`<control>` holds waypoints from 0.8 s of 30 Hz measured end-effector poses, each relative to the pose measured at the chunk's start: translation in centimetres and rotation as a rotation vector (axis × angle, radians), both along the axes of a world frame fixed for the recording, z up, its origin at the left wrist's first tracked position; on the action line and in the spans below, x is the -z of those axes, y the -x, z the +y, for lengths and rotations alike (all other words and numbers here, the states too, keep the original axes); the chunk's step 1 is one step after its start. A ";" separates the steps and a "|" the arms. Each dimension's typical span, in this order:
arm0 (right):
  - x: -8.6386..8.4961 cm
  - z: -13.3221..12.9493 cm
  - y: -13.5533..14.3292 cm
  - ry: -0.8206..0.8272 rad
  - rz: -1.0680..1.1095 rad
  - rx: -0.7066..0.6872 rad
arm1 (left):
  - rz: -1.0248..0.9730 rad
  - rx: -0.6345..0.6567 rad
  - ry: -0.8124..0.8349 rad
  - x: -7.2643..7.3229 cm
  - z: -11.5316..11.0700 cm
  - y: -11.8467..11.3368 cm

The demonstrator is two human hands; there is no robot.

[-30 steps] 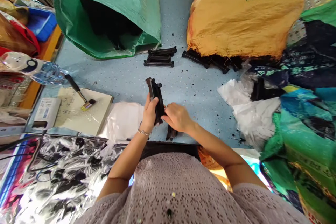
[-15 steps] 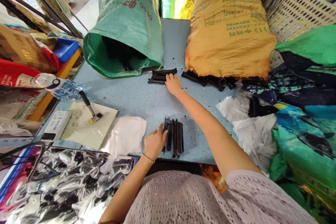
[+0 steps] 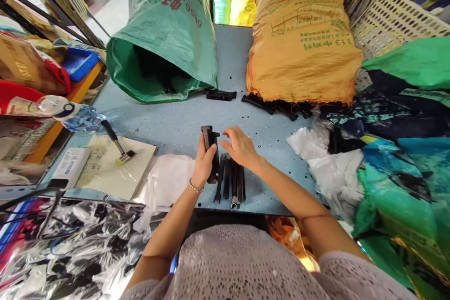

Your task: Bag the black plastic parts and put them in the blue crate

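Note:
My left hand (image 3: 204, 163) is wrapped round long black plastic pieces (image 3: 207, 132), held upright just above the blue table. How many it grips I cannot tell. Beside them, my right hand (image 3: 241, 147) has its fingers bent and apart, with no object visible in it. Under and below the right hand, several slim black plastic strips (image 3: 227, 183) lie side by side near the table's front edge. Another black piece (image 3: 221, 95) rests by the mouth of the green sack (image 3: 165, 18). More black pieces (image 3: 258, 103) stick out from under the orange sack (image 3: 304, 47).
Left on the blue table (image 3: 168, 126) are a brush (image 3: 117, 143) on a cardboard sheet (image 3: 140, 159), a white cloth (image 3: 172, 176) and a bottle (image 3: 82, 119). Bagged black items (image 3: 87, 248) fill the lower left. Plastic bags (image 3: 337, 173) and a white basket (image 3: 397, 14) crowd the right.
My right hand has come back from the pieces by the green sack towards me; most of those pieces are gone from there. My left hand has moved up and now grips black pieces.

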State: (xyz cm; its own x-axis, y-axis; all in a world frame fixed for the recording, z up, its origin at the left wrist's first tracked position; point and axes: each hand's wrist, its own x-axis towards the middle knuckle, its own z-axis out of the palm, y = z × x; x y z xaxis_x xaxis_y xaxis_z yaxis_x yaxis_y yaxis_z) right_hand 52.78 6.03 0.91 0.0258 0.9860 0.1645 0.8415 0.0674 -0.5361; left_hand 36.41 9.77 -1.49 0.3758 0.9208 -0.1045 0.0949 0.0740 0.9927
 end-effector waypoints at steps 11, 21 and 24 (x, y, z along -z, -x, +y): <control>0.7 -4.0 3.5 -0.053 -0.132 -0.342 | 0.015 -0.150 0.073 -0.6 0.8 1.9; 3.1 7.8 -3.7 0.155 -0.136 -0.017 | 0.921 0.279 -0.120 1.7 -2.9 4.6; 3.4 14.6 -6.4 0.188 -0.276 0.149 | 1.201 0.371 -0.209 1.7 -5.6 3.9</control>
State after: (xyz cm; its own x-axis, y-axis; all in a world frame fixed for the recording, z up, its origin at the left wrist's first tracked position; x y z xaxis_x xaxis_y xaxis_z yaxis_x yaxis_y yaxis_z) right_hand 59.17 20.61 -2.52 0.1510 0.9885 0.0011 0.9494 -0.1447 -0.2786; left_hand 32.53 4.13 -3.20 0.3832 0.8215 -0.4224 0.9196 -0.2962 0.2582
